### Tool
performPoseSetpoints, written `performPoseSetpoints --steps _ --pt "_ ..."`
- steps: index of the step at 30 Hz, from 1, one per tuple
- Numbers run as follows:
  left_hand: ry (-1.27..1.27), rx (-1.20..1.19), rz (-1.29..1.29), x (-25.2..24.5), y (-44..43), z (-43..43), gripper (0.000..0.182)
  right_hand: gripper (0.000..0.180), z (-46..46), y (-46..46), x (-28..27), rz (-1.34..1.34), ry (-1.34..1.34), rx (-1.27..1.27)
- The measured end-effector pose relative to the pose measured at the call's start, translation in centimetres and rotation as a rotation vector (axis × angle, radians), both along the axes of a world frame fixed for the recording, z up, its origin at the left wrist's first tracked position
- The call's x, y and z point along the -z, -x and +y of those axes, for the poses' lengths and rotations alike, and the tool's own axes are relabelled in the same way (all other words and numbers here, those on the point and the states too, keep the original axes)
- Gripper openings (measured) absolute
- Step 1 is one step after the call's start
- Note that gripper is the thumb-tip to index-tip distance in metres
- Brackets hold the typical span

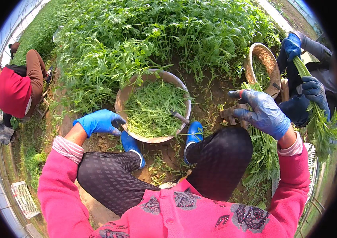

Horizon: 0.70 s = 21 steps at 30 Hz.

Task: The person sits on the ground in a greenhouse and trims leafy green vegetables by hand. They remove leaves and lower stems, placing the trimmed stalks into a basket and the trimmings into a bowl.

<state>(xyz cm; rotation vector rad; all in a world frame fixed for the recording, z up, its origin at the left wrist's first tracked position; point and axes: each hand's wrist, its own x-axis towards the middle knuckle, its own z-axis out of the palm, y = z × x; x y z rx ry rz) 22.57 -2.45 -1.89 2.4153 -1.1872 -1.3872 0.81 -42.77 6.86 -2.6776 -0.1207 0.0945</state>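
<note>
My left hand (101, 122), in a blue rubber glove, hovers near the left rim of a round basin (188, 114); nothing shows in its grasp. Cut leafy greens (153, 110) lie inside that basin, and a short-handled tool (180, 117) rests across its right rim. My right hand (260, 111), in a blue glove with a red band on a finger, is over a bunch of long-stemmed greens (262, 151) at my right. Stems show beyond the hand and leaves hang below it; whether the fingers grip them is hidden by the hand.
Tall leafy plants (168, 35) grow ahead. At right, a co-worker's gloved hands (313, 86) hold a bunch of greens beside another basin (249, 65). Other people (13, 92) crouch at left. A white plastic crate (25, 199) lies lower left, another (311, 157) at right. My blue boots (194, 134) flank the near basin.
</note>
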Motion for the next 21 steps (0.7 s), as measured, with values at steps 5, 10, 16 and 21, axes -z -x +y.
performPoseSetpoints --steps 5,10,16,21 --pt "0.169 -0.127 0.177 2.3 -2.2 -0.7 0.062 0.048 2.8 -11.7 7.9 0.418 0.307 -0.073" --pt "0.454 -0.326 0.364 5.0 -6.0 -3.7 0.068 0.056 2.1 -20.5 20.5 0.719 0.365 0.066" --pt "0.644 -0.546 0.447 9.3 -13.3 -7.3 0.077 0.043 2.2 -23.9 33.1 0.568 -0.187 0.453" --pt "0.879 -0.869 0.268 10.4 -19.7 -8.7 0.079 0.037 1.4 -23.0 36.6 0.545 -0.141 0.328"
